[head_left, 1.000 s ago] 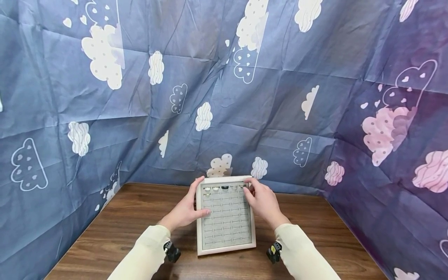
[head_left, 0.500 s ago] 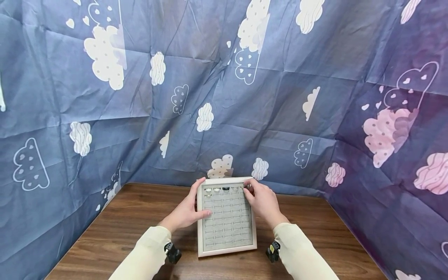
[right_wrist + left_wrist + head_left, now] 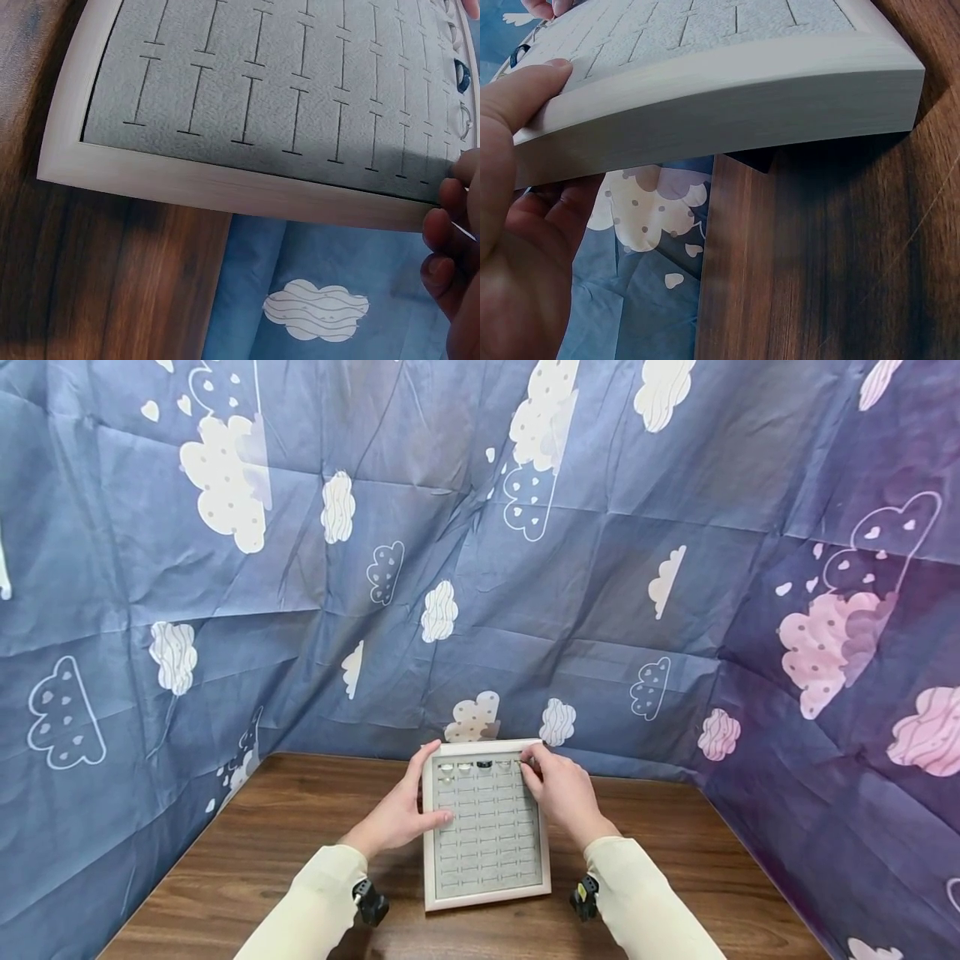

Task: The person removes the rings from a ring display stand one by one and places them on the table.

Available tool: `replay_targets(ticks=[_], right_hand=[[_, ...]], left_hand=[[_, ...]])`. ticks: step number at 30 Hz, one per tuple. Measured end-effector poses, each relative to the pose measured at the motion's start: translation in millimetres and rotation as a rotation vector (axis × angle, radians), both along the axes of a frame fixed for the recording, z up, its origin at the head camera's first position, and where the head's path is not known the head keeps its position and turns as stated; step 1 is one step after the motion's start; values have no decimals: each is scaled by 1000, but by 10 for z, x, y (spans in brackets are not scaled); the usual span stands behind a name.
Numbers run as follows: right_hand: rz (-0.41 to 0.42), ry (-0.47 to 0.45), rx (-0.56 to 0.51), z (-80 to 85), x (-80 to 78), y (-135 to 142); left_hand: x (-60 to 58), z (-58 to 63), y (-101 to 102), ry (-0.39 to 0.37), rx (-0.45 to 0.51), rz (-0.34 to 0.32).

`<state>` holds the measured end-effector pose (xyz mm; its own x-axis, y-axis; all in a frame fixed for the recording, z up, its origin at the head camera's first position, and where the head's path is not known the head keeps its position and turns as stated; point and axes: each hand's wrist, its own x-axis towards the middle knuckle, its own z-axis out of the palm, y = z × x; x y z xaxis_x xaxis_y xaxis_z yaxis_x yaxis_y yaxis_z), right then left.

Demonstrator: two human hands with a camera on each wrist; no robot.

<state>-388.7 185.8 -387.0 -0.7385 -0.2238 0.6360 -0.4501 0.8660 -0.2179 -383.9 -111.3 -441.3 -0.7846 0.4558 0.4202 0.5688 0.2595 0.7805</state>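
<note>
A ring display tray point(image 3: 487, 900) with a pale frame and grey slotted padding leans with its far end raised off the table. My left hand point(image 3: 393, 810) grips its left side, thumb over the front and fingers beneath. At the upper right corner, my right hand point(image 3: 566, 789) pinches a small ring at the last slot of the top row; the fingertips mostly hide it. Along that row sit pale rings point(image 3: 464, 767), a dark ring point(image 3: 483, 764) and a silver ring point(image 3: 465, 121). One more ring point(image 3: 447, 779) is in the second row, at the left.
The tray's near edge is on a brown wooden table point(image 3: 300, 827). A dark support point(image 3: 754, 159) shows under the tray. Blue cloth point(image 3: 450, 527) with cloud prints hangs behind and at both sides. Each sleeve carries a small black wrist device point(image 3: 369, 902).
The right thumb and fingertips shift only slightly at the tray's upper right corner. The left hand keeps its grip, and the tray stays in nearly the same place.
</note>
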Motion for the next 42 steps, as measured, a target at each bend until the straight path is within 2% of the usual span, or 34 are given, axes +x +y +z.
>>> replay_targets(ticks=[8,16,24,33,42], right_hand=[[23,-35,97,57,-6,19],[58,-21,169,53,-4,44],[85,-29,150,49,5,83],[111,-74,137,40,28,131],[160,8,108,79,76,180]], left_hand=[[-15,9,21,34,1,-5],[-26,11,38,32,2,-11],[-29,7,40,44,7,-28],[-18,-20,37,52,-8,-4],[-2,2,12,18,3,2]])
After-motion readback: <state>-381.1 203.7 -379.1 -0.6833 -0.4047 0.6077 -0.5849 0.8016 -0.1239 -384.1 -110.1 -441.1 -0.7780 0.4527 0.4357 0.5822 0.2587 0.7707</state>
